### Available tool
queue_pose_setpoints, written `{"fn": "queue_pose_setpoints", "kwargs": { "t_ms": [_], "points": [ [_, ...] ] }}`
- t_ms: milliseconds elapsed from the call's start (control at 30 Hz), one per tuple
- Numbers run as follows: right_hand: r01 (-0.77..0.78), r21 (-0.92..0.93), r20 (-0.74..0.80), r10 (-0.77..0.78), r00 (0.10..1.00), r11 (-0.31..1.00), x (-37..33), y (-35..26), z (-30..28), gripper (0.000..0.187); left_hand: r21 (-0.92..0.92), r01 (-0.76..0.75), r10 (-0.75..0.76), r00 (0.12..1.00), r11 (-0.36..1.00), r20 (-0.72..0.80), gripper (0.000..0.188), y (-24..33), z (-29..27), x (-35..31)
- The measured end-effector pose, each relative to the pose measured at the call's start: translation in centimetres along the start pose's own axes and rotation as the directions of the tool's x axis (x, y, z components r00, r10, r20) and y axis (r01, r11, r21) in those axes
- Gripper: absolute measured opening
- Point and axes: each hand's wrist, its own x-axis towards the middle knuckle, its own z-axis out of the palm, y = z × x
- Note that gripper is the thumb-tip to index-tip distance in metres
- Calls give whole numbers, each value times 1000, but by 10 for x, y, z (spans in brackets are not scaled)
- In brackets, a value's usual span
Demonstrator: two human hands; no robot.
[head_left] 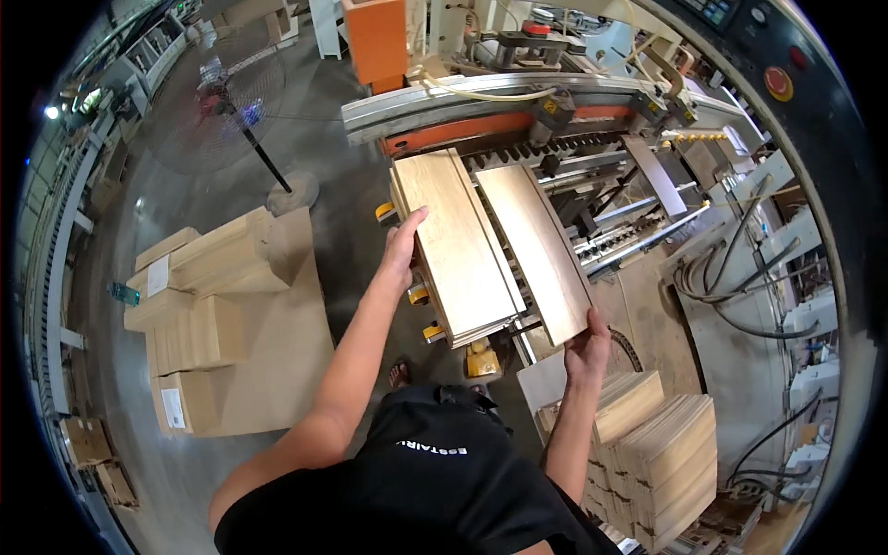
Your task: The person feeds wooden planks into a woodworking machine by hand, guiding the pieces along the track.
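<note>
Hands are apart: right hand's pinching the near end of a flat, pale rectangular wooden board. Left hand's got its thumb over a neat pale wooden plank stack just left of that, can't tell if it's gripping. Orange-and-grey metal machine rail beyond.

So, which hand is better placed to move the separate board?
Probably the right hand: it holds the separate board by its near right corner, while the left hand touches the stack of boards.
</note>
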Motion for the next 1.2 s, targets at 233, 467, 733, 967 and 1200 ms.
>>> {"fn": "queue_pose_setpoints", "kwargs": {
  "t_ms": [233, 467, 733, 967, 1200],
  "points": [
    [109, -367, 67, -91, 994, 924, 28, 6, -2, 21, 304, -585, 640, 759, 752, -120, 97, 27, 67, -27],
    [234, -255, 241, -173, 955, 938, 71, 26, -21, 24, 405, -365, 403, 915, 839, -9, 98, -6, 225, 29],
    [252, -140, -194, -276, 941, 958, 98, 55, 0, 24, 814, 251, 440, 739, 524, -510, 97, -68, 227, 53],
    [292, -445, -228, -423, 877, 846, 128, 32, 19, 30, 773, 251, 194, 881, 582, -431, 73, -96, 225, 80],
    [322, -475, -53, -392, 919, 819, 186, 47, -41, 62, 664, 202, 265, 804, 720, -532, 48, -92, 243, 93]
  ]
}}
